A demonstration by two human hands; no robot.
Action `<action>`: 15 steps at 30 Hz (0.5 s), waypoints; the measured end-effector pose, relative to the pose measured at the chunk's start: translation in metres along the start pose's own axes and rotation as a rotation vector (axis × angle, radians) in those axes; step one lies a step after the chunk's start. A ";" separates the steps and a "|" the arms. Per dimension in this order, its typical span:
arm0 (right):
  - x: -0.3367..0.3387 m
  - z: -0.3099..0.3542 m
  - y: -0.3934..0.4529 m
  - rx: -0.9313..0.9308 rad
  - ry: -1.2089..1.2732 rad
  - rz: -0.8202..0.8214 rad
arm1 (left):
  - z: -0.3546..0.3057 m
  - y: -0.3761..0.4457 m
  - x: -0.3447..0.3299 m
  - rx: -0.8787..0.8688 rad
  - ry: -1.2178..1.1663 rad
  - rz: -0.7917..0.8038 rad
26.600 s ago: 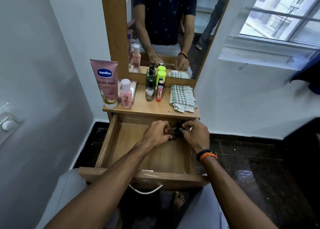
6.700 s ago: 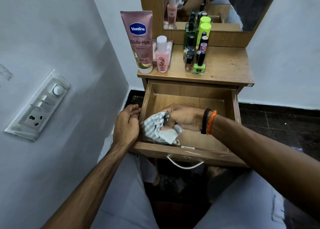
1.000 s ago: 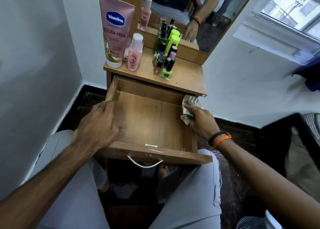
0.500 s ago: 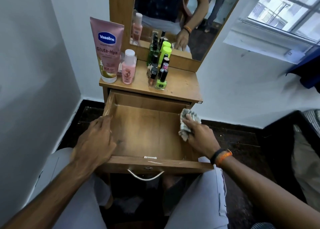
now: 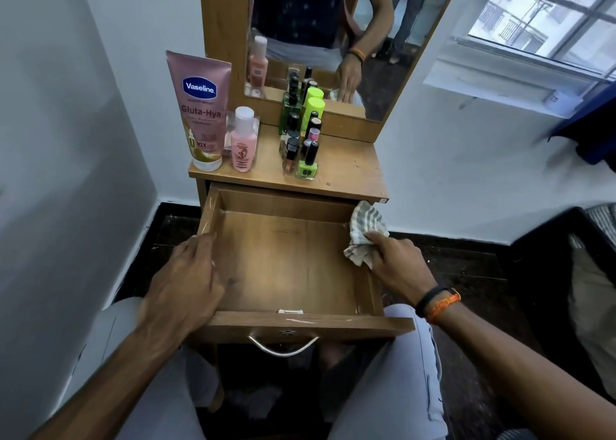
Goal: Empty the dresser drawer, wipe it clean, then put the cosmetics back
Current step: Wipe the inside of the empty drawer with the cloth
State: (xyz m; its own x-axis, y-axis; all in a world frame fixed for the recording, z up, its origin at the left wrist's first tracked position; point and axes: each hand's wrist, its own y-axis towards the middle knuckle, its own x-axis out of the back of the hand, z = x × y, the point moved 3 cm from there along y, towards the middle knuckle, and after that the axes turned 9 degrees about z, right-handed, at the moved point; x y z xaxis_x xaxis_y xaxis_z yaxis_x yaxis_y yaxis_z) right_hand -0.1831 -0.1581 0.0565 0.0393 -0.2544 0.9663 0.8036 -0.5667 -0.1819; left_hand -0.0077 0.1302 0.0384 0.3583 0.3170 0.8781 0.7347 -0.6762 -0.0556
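Observation:
The wooden drawer [image 5: 286, 256] stands pulled out, with nothing lying in it. My right hand [image 5: 398, 264] grips a crumpled checked cloth [image 5: 365, 231] against the drawer's right wall near the back corner. My left hand [image 5: 186, 281] rests flat on the drawer's left wall, fingers straight. On the dresser top [image 5: 346, 169] stand a pink Vaseline tube [image 5: 200, 109], a small pink bottle [image 5: 244, 139], a green nail polish [image 5: 308, 163] and several other small bottles [image 5: 300, 119].
A mirror [image 5: 320, 39] rises behind the dresser top. White walls close in at the left and behind. A window [image 5: 546, 23] is at the upper right. Dark floor [image 5: 466, 266] lies to the right, and my knees sit under the drawer front with its metal handle [image 5: 283, 348].
My right hand has kept the cloth on the drawer's right wall, sliding it slightly. My left hand stays on the left wall. The view has shifted a little.

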 end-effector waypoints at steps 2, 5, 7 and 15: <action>0.004 0.004 0.011 0.002 0.039 -0.018 | 0.000 0.001 0.000 0.004 -0.002 -0.002; -0.001 0.017 0.032 0.023 0.097 -0.011 | 0.000 0.001 -0.001 0.002 -0.010 -0.002; -0.007 0.019 0.042 0.018 0.093 -0.078 | 0.000 0.001 -0.001 -0.001 -0.011 -0.004; 0.004 -0.021 0.030 0.051 0.177 -0.174 | 0.003 0.001 -0.001 0.000 -0.015 0.004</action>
State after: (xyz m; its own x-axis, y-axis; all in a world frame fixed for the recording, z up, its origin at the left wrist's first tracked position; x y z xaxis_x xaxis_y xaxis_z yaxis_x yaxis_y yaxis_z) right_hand -0.1714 -0.1919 0.0510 -0.2034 -0.2917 0.9346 0.8185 -0.5746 -0.0013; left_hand -0.0054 0.1309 0.0358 0.3694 0.3243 0.8709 0.7332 -0.6775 -0.0587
